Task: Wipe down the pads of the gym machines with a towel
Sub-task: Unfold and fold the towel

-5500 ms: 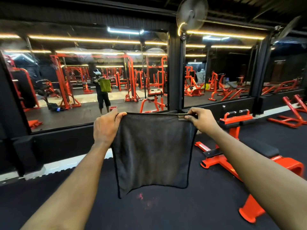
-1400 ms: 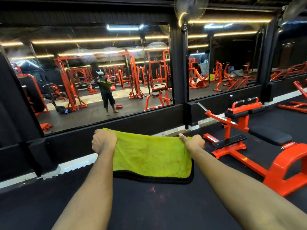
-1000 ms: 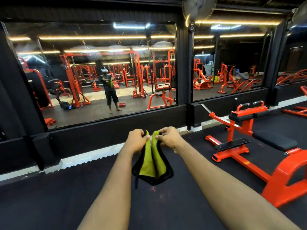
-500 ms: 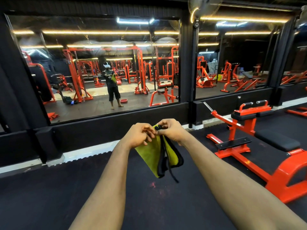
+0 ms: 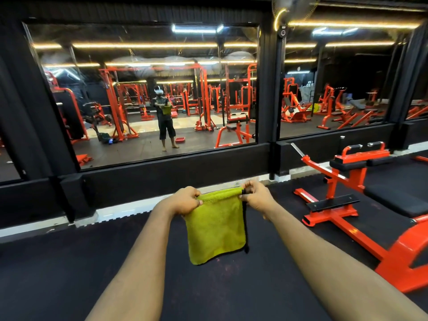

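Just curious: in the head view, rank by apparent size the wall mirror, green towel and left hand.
wall mirror
green towel
left hand
The towel and hand are much nearer, so they look enlarged.

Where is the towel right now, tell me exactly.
In the head view the towel hangs centre frame, folded, its top edge held between the left hand and the right hand, left of the orange machine.

— What do you count?
— One green towel (image 5: 216, 225). A left hand (image 5: 185, 201) and a right hand (image 5: 256, 198), so two.
— What else?
— One fan (image 5: 294, 5) up high. One orange machine (image 5: 355, 181) close by.
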